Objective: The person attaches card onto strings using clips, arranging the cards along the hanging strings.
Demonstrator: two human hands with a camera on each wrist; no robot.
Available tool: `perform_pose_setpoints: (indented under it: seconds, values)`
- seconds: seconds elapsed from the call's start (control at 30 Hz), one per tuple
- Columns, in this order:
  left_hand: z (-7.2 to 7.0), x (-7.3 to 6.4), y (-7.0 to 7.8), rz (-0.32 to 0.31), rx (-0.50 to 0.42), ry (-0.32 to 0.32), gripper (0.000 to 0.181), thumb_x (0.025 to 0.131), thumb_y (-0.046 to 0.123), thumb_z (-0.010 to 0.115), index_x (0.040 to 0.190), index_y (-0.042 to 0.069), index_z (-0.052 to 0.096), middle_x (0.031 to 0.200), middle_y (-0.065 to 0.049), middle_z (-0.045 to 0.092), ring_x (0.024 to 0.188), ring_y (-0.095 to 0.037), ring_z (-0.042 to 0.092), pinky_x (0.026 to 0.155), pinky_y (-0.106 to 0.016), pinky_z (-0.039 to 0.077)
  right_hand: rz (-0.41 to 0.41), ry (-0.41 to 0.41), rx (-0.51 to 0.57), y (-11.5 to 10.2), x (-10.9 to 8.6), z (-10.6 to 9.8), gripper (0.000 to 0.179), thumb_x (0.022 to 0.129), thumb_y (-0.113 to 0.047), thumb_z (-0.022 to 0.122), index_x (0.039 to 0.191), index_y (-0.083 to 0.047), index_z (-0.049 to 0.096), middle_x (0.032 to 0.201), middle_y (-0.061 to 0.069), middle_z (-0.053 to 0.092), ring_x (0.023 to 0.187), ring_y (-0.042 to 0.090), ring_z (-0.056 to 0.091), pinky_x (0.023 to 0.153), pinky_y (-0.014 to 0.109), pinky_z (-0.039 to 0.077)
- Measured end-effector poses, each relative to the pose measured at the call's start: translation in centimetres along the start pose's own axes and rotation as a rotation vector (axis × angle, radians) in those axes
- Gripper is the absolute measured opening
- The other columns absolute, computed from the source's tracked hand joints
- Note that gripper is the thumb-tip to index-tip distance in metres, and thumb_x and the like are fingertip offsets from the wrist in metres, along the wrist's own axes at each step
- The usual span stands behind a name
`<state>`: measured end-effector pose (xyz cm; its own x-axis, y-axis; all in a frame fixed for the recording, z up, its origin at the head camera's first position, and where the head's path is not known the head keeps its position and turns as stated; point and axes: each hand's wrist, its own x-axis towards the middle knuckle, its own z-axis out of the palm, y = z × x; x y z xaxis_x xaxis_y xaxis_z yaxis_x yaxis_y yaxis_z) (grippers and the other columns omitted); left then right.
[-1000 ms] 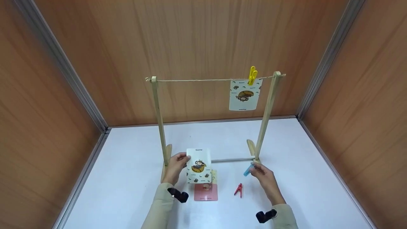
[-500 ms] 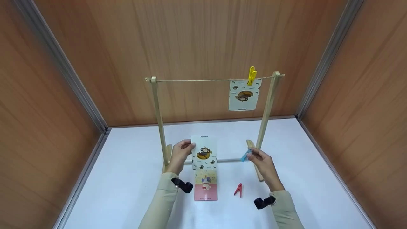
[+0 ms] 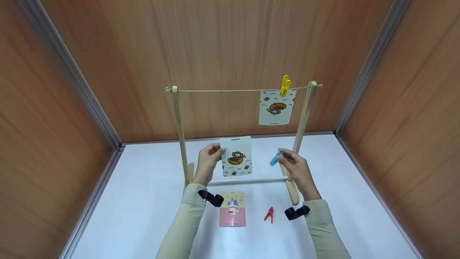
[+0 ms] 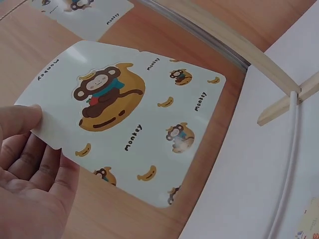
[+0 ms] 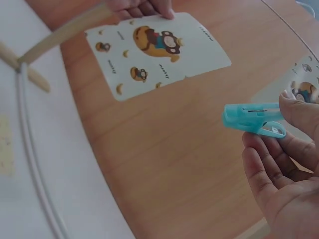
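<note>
My left hand point(image 3: 209, 158) pinches a white monkey card point(image 3: 236, 156) by its left edge and holds it upright in the air, in front of the wooden rack point(image 3: 178, 122). The card point(image 4: 129, 117) shows a monkey on a banana. My right hand point(image 3: 293, 167) pinches a light blue clothespin point(image 3: 275, 158) between thumb and fingers, just right of the card. The clothespin point(image 5: 254, 119) points toward the card point(image 5: 159, 47). Above, a string point(image 3: 230, 90) spans the rack, with another monkey card point(image 3: 276, 107) hung by a yellow clothespin point(image 3: 285, 85).
A pink and yellow card point(image 3: 232, 209) lies flat on the white table point(image 3: 143, 201), with a red clothespin point(image 3: 269, 214) to its right. Wooden walls enclose the table on three sides. The rack's feet and white lower bar point(image 3: 248, 181) stand mid-table.
Both hands have risen from near the table. The left lifted the monkey card off the pink card toward the string; the right carried the blue clothespin up and slightly left.
</note>
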<state>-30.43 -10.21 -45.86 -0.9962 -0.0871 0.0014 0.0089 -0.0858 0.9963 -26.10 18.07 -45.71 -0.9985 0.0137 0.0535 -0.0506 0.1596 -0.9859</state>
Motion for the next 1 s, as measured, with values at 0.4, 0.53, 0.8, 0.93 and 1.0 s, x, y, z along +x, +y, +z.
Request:
perform_pose_setpoints:
  seconds: [0.4, 0.53, 0.8, 0.93, 1.0]
  values:
    - [1.1, 0.7, 2.9, 0.035, -0.006, -0.027, 0.022, 0.091, 0.014, 0.065, 0.112, 0.005, 0.066, 0.107, -0.009, 0.068, 0.098, -0.018, 0.064, 0.09, -0.034, 0.052, -0.081, -0.01, 0.012, -3.5, 1.5, 0.3, 0.051, 0.091, -0.031, 0.066, 0.134, -0.008, 0.054, 0.129, 0.011, 0.057, 0.115, 0.008, 0.057, 0.102, 0.024, 0.043]
    - [1.2, 0.5, 4.0, 0.037, -0.01, -0.056, 0.025, 0.092, 0.014, 0.064, 0.115, 0.003, 0.065, 0.108, -0.009, 0.068, 0.098, -0.018, 0.064, 0.092, -0.036, 0.051, -0.105, -0.014, 0.008, -4.7, 1.9, 0.7, 0.049, 0.091, -0.031, 0.065, 0.134, -0.009, 0.054, 0.129, 0.011, 0.057, 0.118, 0.013, 0.056, 0.107, 0.031, 0.041]
    - [1.5, 1.1, 4.6, 0.057, -0.017, -0.058, 0.024, 0.092, 0.017, 0.065, 0.113, 0.005, 0.066, 0.108, -0.009, 0.068, 0.1, -0.02, 0.064, 0.095, -0.037, 0.05, -0.114, -0.006, -0.029, -7.0, 2.6, 1.2, 0.052, 0.09, -0.034, 0.066, 0.135, -0.011, 0.054, 0.129, 0.007, 0.055, 0.118, 0.018, 0.053, 0.105, 0.033, 0.042]
    - [1.6, 1.2, 5.1, 0.065, -0.008, -0.049, 0.022, 0.092, 0.016, 0.064, 0.112, 0.006, 0.066, 0.108, -0.01, 0.068, 0.1, -0.021, 0.064, 0.094, -0.037, 0.05, -0.113, -0.01, -0.02, -7.8, 3.1, 1.3, 0.051, 0.091, -0.032, 0.065, 0.135, -0.009, 0.054, 0.126, 0.008, 0.056, 0.113, 0.016, 0.054, 0.103, 0.03, 0.044]
    - [1.6, 1.3, 5.4, 0.067, -0.003, -0.044, 0.022, 0.092, 0.017, 0.064, 0.112, 0.007, 0.066, 0.108, -0.01, 0.068, 0.1, -0.021, 0.064, 0.093, -0.037, 0.05, -0.108, -0.009, -0.013, -8.1, 3.3, 1.3, 0.051, 0.092, -0.032, 0.064, 0.136, -0.009, 0.053, 0.125, 0.008, 0.056, 0.112, 0.014, 0.055, 0.102, 0.027, 0.044]
